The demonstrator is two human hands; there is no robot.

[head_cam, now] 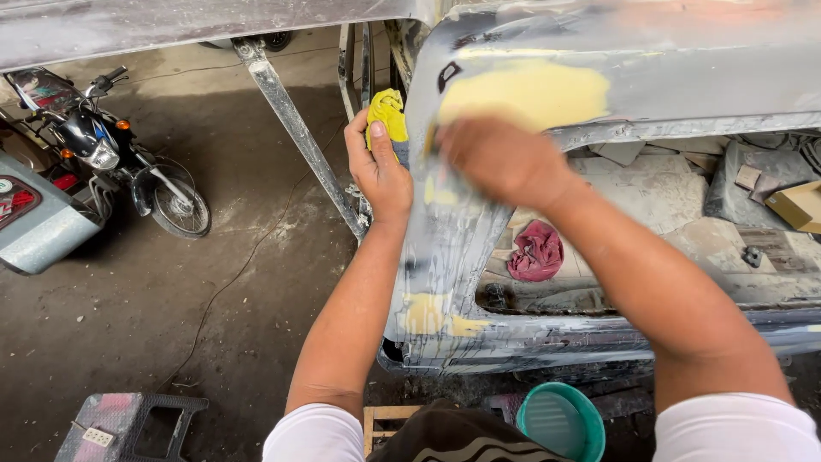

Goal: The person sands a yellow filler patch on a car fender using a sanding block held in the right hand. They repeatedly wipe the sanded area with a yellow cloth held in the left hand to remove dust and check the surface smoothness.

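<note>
A grey car bumper with sanded paint and patches of yellow filler lies in front of me on a stand. My left hand grips the bumper's left edge and holds a yellow cloth against it. My right hand is blurred and pressed flat on the bumper just below the big yellow patch. Whether it holds anything underneath is hidden. More yellow filler shows low on the bumper's corner.
A metal stand leg slants down left of the bumper. A motorcycle and a grey car part stand at the left. A red rag lies behind the bumper. A teal bucket and a plastic stool sit on the floor.
</note>
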